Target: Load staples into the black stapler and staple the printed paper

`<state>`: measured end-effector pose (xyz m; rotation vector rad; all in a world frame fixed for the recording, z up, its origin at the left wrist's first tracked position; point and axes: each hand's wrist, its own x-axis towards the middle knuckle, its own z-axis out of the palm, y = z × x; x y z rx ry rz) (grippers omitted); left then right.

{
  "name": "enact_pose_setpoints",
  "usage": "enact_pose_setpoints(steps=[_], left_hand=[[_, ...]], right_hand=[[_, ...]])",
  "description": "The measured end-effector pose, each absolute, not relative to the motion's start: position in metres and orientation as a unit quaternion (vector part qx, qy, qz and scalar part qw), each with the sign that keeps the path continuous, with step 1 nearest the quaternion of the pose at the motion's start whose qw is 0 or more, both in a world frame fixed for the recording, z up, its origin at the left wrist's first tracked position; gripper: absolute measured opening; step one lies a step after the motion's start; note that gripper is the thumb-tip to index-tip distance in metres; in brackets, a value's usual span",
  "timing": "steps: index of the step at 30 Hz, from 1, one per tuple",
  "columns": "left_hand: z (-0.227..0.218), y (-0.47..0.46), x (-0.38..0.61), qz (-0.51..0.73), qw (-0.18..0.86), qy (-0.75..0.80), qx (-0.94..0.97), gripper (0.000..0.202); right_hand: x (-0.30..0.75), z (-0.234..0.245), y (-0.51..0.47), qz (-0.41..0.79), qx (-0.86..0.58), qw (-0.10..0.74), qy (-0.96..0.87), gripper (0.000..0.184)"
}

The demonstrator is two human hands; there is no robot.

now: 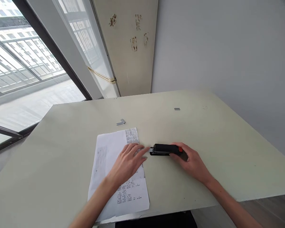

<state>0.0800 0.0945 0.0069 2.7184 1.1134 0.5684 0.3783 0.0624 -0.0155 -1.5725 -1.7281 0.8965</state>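
A black stapler (165, 148) with a red part at its rear lies on the table, its front toward the left. My right hand (192, 161) is closed around the stapler's rear end. A short silver metal piece (150, 150) sticks out at the front, and the tip of my left index finger reaches it. My left hand (130, 160) rests over printed sheets of paper (111, 142), fingers stretched and apart, covering part of the print. Whether the left fingertips press on the metal piece, I cannot tell.
Two small staple strips (120, 122) lie behind the paper, and another staple strip (177, 109) is farther back on the right. The pale table (61, 152) reaches toward a grey wall (223, 47). A window (26, 63) is on the left, beside a beige panel (130, 63).
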Motion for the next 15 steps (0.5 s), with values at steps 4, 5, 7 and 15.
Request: enact_pose_setpoints(steps=[4,5,7,15], left_hand=[[0.009,0.093,0.074,0.153,0.060,0.357,0.920,0.043],[0.009,0.093,0.073,0.150,0.056,0.358,0.920,0.043],[0.010,0.093,0.069,0.147,0.048,0.359,0.921,0.043],[0.024,0.102,0.074,0.154,0.066,0.335,0.927,0.040]], right_hand=[[0.378,-0.016,0.062,0.340,-0.599,0.314,-0.654,0.031],[0.377,-0.016,0.062,0.341,-0.598,0.314,-0.654,0.031],[0.377,-0.016,0.062,0.343,-0.597,0.315,-0.653,0.031],[0.379,-0.014,0.063,0.349,-0.590,0.320,-0.654,0.032]])
